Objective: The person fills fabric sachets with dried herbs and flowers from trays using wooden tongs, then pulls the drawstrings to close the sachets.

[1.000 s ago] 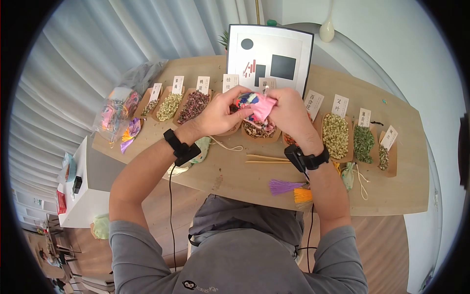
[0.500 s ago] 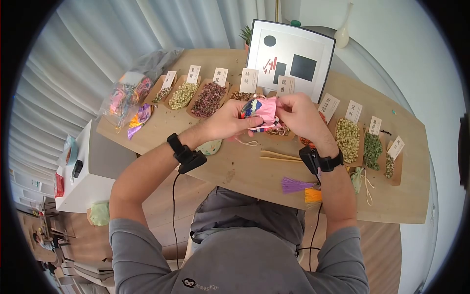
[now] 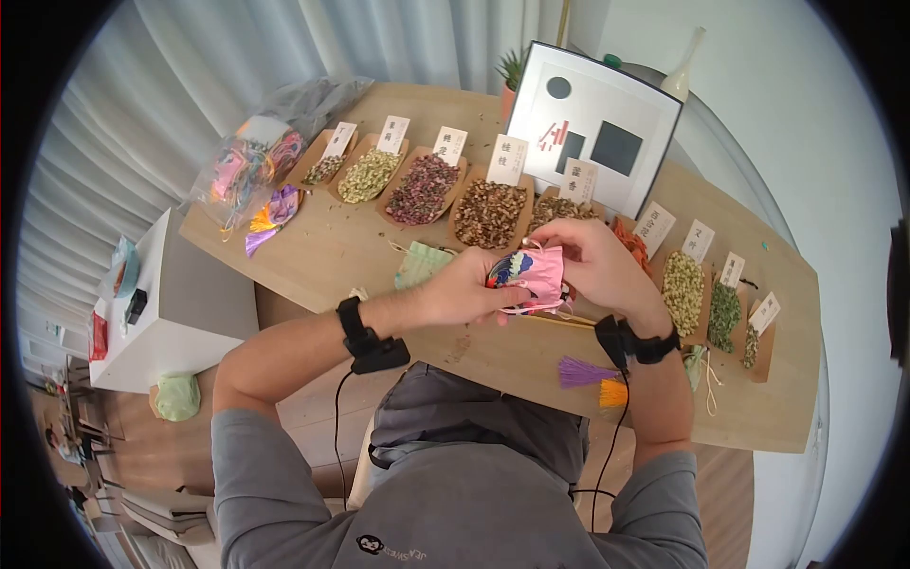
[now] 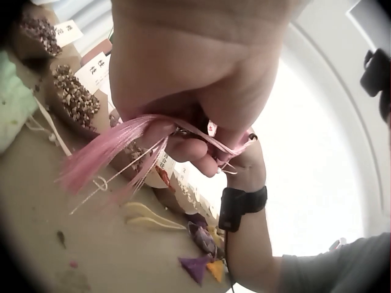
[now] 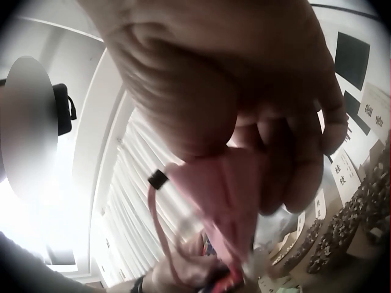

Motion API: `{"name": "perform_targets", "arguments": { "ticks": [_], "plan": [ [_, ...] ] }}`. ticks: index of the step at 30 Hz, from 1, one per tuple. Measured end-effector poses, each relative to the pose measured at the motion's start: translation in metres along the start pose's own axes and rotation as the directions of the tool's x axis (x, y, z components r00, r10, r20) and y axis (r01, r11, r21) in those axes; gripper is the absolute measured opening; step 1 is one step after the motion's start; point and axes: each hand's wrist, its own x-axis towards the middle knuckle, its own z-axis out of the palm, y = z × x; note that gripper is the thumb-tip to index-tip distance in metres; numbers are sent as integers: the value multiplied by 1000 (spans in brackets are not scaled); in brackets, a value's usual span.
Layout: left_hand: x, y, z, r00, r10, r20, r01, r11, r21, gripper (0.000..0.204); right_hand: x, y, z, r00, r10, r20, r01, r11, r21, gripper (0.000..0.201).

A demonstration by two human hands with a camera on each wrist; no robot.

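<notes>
A small pink drawstring pouch (image 3: 540,272) with a dark-blue and red printed panel is held between both hands over the table's middle. My left hand (image 3: 463,288) grips its printed side, thumb across the front. At the opposite side, my right hand (image 3: 599,264) pinches the pink cloth between thumb and fingers, as the right wrist view shows closely. A pink tassel (image 4: 101,149) and a thin cord hang by the left fingers in the left wrist view. A pink cord with a dark bead (image 5: 157,179) dangles beside the pouch. The pouch's inside is hidden.
Labelled paper trays of dried herbs, such as a tray of brown pieces (image 3: 490,214), curve across the table. A framed picture (image 3: 595,123) stands behind. A plastic bag (image 3: 248,171) lies left, a green pouch (image 3: 422,266) near the left hand, purple tassels (image 3: 583,372) at the front.
Both hands have come down with the pink pouch, nearer the body, uncovering more of the herb trays. The head view has turned, so the table appears shifted. Both hands keep hold of the pouch.
</notes>
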Motion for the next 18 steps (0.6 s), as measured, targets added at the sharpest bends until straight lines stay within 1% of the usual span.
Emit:
{"name": "perform_targets", "arguments": {
  "ticks": [1,2,3,4,5,7,8,9,11,12,13,14,15,16,17,18],
  "plan": [
    [-8,-3,5,993,-96,-67,87,989,-122,23,-1,0,1,1000,0,14,0,1000,-7,28],
    [-13,-11,9,992,-80,-102,57,977,-208,23,-2,-1,2,1000,-9,7,8,995,98,35],
    [-20,-15,10,991,-76,-113,49,974,-221,23,-2,-3,6,1000,-15,1,15,979,201,43],
    [-28,-20,11,990,-77,-122,42,962,-270,23,-4,-16,12,996,90,25,-93,949,302,49],
    [-35,-22,11,988,-77,-133,31,948,-318,23,-4,-16,23,995,91,42,-99,952,289,49],
    [-51,-21,9,986,-88,-141,36,942,-334,24,-2,-15,50,991,-129,37,120,977,175,50],
    [-58,-22,10,986,-106,-131,56,940,-336,24,-3,-27,59,997,-57,50,52,993,106,42],
    [-65,-27,10,985,-110,-134,58,938,-343,24,3,-22,64,997,-54,58,47,993,107,42],
    [-79,-42,11,985,-145,-92,92,899,-429,24,16,-11,75,997,79,25,-78,995,-62,31],
    [-86,-53,11,985,-148,-90,96,898,-430,24,20,-10,81,998,60,-23,-61,997,-42,23],
    [-93,-67,9,989,-26,-145,-20,951,-308,25,26,-6,83,998,62,-23,-63,997,-41,23],
    [-102,-71,4,978,100,-182,-133,975,-178,26,33,0,86,998,34,-46,-37,997,-61,23],
    [-114,-75,-4,979,98,-180,-131,975,-180,26,38,4,88,998,6,-69,-12,997,-82,23],
    [-128,-69,-15,983,84,-165,-69,993,98,25,44,1,93,996,5,-84,-10,998,-60,24],
    [-139,-65,-23,986,68,-153,-6,930,368,25,50,-2,98,996,9,-84,-14,998,-59,24],
    [-146,-64,-31,986,67,-150,-7,931,365,25,58,-6,102,999,-8,-53,0,990,-142,24]
  ]
}}
